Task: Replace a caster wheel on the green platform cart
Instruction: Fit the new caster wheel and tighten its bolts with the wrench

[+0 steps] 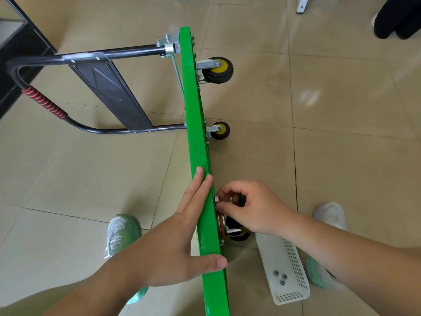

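So the green metal platform cart (200, 156) is stood up on its long edge on the beige tile floor (341, 110), and the camera looks straight down along that edge. Everything below is relative to the cart's deck.

The left hand (182, 242) is flat against the deck's top face at the near end. Its fingers are straight and pressed along the green, and the thumb lies across the upper rim, so it's bracing, not gripping.

The right hand (248, 206) is on the wheel side of the deck, right across from the left one. Its fingers are curled in tight, pinching a small silver nut (216, 198) at the mounting plate. The black rubber caster wheel (237, 233) sits under that hand, up against the deck, mostly hidden by the palm.

Further along the deck, on the same side, two more black casters with yellow hubs (217, 70) stick out sideways.

On the opposite side, the black tubular handle with a red wrapped grip (45, 103) juts out from the far end of the deck.

Just beside the deck's near end, on the wheel side, is a white perforated plastic basket (287, 270) with three loose nuts (280, 277) in it. A pale mint sneaker (120, 233) stands on the handle side, near the left hand.
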The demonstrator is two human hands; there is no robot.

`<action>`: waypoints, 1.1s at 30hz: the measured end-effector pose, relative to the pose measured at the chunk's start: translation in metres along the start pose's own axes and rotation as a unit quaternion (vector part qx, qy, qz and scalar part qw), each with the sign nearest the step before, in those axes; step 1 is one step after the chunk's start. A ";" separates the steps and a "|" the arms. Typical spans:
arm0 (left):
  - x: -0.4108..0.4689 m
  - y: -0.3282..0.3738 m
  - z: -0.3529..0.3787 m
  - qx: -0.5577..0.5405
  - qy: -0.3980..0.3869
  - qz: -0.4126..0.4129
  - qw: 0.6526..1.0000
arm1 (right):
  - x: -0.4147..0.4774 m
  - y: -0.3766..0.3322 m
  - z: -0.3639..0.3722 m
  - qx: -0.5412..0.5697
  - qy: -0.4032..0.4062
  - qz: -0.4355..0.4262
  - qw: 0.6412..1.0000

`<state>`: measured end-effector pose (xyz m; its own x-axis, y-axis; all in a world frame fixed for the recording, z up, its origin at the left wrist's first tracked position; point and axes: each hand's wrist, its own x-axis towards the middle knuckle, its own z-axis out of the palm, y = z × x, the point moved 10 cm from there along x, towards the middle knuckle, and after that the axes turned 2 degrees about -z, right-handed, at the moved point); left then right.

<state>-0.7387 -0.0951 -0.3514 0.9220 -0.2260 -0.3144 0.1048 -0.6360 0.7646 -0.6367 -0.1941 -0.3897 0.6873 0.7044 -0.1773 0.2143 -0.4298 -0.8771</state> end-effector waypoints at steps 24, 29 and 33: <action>0.000 -0.001 0.000 0.015 0.004 0.004 1.000 | -0.001 -0.006 0.002 -0.001 0.008 -0.041 0.999; 0.001 -0.001 0.001 0.013 -0.002 0.006 1.000 | 0.000 -0.004 0.002 0.005 0.004 -0.029 1.000; 0.000 -0.002 0.001 0.016 -0.002 -0.003 1.000 | -0.001 -0.005 0.004 -0.012 0.001 -0.044 0.999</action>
<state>-0.7391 -0.0945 -0.3536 0.9198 -0.2252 -0.3214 0.0985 -0.6603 0.7445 -0.6413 -0.1908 -0.3868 0.6661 0.7392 -0.0993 0.2907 -0.3799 -0.8781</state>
